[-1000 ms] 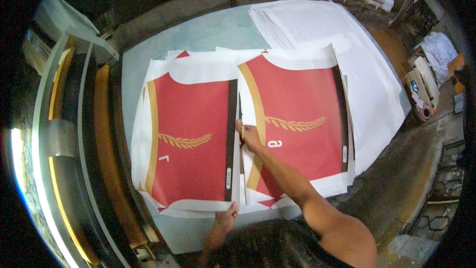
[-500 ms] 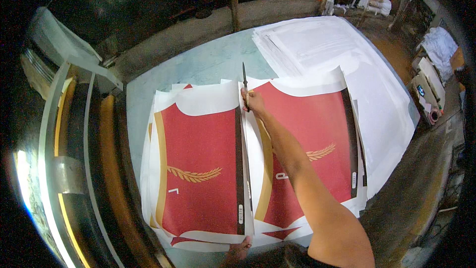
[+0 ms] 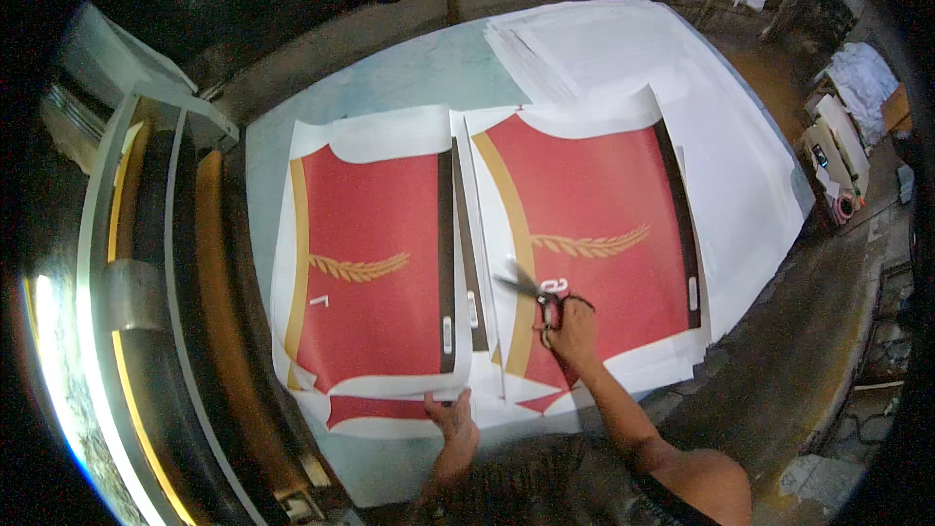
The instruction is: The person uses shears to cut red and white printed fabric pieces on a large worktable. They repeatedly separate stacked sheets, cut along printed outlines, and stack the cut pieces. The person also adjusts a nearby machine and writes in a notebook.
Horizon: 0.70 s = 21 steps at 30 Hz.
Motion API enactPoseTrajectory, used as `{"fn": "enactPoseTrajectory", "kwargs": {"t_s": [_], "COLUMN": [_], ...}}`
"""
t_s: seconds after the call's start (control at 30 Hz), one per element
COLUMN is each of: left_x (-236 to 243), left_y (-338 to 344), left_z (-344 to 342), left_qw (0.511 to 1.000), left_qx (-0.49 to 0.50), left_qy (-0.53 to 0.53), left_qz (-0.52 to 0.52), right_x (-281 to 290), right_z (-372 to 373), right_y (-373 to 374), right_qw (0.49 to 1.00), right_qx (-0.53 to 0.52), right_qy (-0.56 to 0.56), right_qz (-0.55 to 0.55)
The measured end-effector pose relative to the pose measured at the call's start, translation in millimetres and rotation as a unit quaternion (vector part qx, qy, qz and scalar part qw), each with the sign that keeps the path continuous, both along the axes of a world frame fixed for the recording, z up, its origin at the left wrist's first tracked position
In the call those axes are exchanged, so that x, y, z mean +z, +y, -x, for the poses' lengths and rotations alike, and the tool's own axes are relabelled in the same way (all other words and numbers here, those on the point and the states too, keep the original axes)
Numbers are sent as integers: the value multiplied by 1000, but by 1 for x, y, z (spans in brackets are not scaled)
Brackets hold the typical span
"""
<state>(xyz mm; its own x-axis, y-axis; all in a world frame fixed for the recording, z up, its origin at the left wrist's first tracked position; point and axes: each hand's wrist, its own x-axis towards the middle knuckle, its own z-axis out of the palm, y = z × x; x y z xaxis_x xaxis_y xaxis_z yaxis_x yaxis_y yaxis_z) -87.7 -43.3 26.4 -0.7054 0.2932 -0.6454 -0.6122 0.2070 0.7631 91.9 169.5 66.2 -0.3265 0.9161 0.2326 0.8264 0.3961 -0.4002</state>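
Two printed sheets lie side by side in stacks, the left one (image 3: pixel 375 209) and the right one (image 3: pixel 604 185), each with a red panel, gold band and leaf motif inside white margins. My right hand (image 3: pixel 575 331) grips black-handled scissors (image 3: pixel 550 310) over the right sheet's lower left, the blades blurred and pointing up-left. My left hand (image 3: pixel 450 414) has its fingers closed on the lower right corner of the left sheet, by its dark side strip. Part of another printed sheet (image 3: pixel 380 412) shows beneath that edge.
Plain white sheets (image 3: pixel 740 224) cover the right side of the pale table (image 3: pixel 370 78). A long rack of dark and brown rolls (image 3: pixel 209 253) runs along the left. At the far right are white cloth (image 3: pixel 857 78) and a cluttered shelf with a small lit screen.
My right hand with the scissors has come down and rightward from the top of the seam. The left sheet has shifted slightly from the right one, showing a dark strip beneath between them.
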Motion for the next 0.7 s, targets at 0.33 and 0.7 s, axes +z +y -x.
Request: {"fn": "enactPoseTrajectory", "kwargs": {"t_s": [0.33,0.7], "left_x": [4,23], "left_y": [-3,12], "left_z": [-8,-7], "left_qw": [971,974], "left_qx": [12,-149], "left_qy": [-230,-127], "left_qz": [-56,-112], "right_x": [40,34], "right_z": [-81,-48], "right_y": [-19,-254], "right_qw": [982,667], "right_qx": [-18,100], "right_qy": [-21,357], "right_qz": [188,647]}}
